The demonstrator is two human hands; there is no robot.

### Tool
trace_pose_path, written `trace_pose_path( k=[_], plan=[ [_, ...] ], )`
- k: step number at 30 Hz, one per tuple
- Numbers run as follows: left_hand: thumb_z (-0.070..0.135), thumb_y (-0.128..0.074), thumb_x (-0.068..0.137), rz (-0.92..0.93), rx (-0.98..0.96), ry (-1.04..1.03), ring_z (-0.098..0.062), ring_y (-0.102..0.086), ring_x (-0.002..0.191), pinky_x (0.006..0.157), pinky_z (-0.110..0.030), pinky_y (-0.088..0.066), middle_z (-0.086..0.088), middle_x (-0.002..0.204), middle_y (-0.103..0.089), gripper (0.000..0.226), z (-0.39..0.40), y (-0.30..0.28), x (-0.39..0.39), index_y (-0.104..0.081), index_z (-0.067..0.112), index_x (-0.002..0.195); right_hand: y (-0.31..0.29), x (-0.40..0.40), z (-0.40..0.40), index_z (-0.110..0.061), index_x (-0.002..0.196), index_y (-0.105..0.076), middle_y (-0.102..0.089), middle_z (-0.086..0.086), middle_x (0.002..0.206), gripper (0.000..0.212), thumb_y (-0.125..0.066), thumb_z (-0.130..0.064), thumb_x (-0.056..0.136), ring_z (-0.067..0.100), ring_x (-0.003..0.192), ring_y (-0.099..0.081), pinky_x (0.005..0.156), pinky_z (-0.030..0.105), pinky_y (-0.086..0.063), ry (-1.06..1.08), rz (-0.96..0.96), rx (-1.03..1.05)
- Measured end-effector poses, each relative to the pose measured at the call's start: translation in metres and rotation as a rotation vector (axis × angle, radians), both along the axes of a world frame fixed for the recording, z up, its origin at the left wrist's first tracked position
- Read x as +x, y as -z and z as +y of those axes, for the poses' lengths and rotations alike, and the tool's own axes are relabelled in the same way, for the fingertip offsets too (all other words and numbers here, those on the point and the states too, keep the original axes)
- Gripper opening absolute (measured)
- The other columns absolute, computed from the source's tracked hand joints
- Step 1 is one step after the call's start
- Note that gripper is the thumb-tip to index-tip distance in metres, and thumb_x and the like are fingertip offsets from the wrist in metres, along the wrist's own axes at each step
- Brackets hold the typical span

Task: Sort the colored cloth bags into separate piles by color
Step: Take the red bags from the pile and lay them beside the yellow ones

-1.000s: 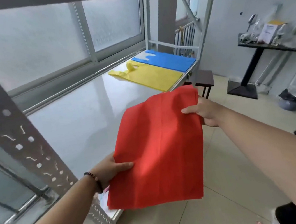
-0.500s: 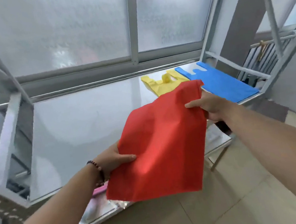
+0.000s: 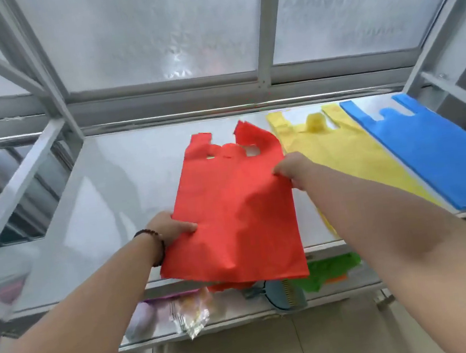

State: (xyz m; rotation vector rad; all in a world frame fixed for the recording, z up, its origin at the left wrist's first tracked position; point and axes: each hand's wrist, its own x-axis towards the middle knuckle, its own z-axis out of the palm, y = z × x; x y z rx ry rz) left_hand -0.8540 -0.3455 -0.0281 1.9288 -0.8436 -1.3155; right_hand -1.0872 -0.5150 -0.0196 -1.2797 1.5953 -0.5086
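Head view, glossy table (image 3: 109,192) by frosted window (image 3: 147,30), fingers (both hands) pinching red bag (image 3: 235,205)

Both forearms were left bare, no sleeves being seen, and a dark beaded bracelet (image 3: 154,244) was worn around the wrist just behind the left hand (image 3: 170,227), nothing being worn near the right hand (image 3: 294,169).

Bright, diffuse daylight comes through the frosted window (image 3: 165,28), leaving a pale sheen on the glossy table (image 3: 124,172) and only soft shadows. Wide-angle distortion bends the frame (image 3: 42,68) at the edges; the lower shelf (image 3: 243,308) and left margin look blurred
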Motion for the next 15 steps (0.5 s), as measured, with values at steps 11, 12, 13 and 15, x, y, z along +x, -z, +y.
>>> trace_pose_path(
  k=[11, 12, 13, 15],
  plan=[
    [0.012, -0.066, 0.074, -0.29, -0.048, -0.027, -0.03, -0.06, 0.106, 0.093, -0.035, -0.049, -0.011, 0.114, -0.064, 0.046, -0.044, 0.021, -0.033, -0.056, 0.007, 0.119, 0.011, 0.0, -0.052, 0.002, 0.113, -0.06, -0.062, 0.015, 0.112, 0.027, -0.052, -0.013, 0.092, 0.031, 0.115, -0.059, 0.087, 0.031, -0.047, -0.136, 0.514, -0.17],
    [0.016, -0.065, 0.07, -0.313, -0.038, -0.03, -0.031, -0.06, 0.105, 0.094, -0.036, -0.049, -0.01, 0.114, -0.064, 0.049, -0.045, 0.021, -0.036, -0.056, 0.007, 0.118, 0.01, -0.001, -0.053, 0.003, 0.109, -0.06, -0.062, 0.017, 0.111, 0.024, -0.052, -0.011, 0.091, 0.033, 0.114, -0.059, 0.083, 0.032, -0.047, -0.141, 0.534, -0.175],
    [0.019, -0.064, 0.068, -0.335, -0.018, -0.026, -0.031, -0.06, 0.105, 0.094, -0.038, -0.049, -0.01, 0.114, -0.064, 0.051, -0.046, 0.02, -0.038, -0.056, 0.008, 0.117, 0.01, -0.002, -0.054, 0.003, 0.099, -0.061, -0.061, 0.018, 0.106, 0.017, -0.051, -0.009, 0.09, 0.034, 0.113, -0.059, 0.079, 0.033, -0.045, -0.149, 0.552, -0.185],
    [0.016, -0.062, 0.069, -0.355, 0.005, -0.002, -0.032, -0.061, 0.103, 0.092, -0.04, -0.051, -0.013, 0.113, -0.065, 0.047, -0.049, 0.018, -0.041, -0.058, 0.007, 0.115, 0.007, -0.005, -0.059, 0.0, 0.079, -0.055, -0.059, 0.018, 0.1, 0.013, -0.05, -0.006, 0.089, 0.035, 0.105, -0.06, 0.074, 0.033, -0.044, -0.129, 0.535, -0.194]
  ],
)
